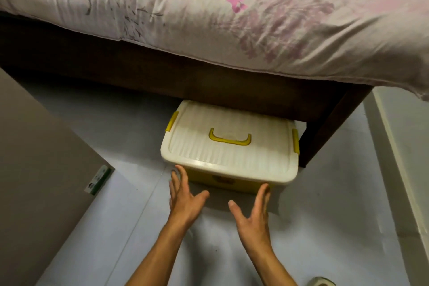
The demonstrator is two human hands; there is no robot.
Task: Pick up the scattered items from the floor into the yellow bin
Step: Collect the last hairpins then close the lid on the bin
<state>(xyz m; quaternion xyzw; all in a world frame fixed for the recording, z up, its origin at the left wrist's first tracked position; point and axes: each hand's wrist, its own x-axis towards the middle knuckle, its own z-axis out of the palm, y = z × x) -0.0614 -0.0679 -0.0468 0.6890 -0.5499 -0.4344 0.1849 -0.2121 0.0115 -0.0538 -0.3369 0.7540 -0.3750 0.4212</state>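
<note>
The yellow bin (232, 183) stands on the floor, half under the bed, closed by a cream lid (227, 148) with a yellow handle and yellow side clips. My left hand (184, 197) reaches toward the bin's near left corner with straight, spread fingers, its fingertips just at the lid's edge. My right hand (253, 211) is stretched out the same way at the near right side, its fingertips touching the bin's front wall. Neither hand holds anything.
A bed (209, 18) with a floral cover overhangs the bin; its dark frame (162, 72) and a leg (325, 127) stand close on the right. A brown cabinet (34, 169) is at left, a green-white box (98, 179) beside it. A roll-like item (321, 281) lies at the bottom right.
</note>
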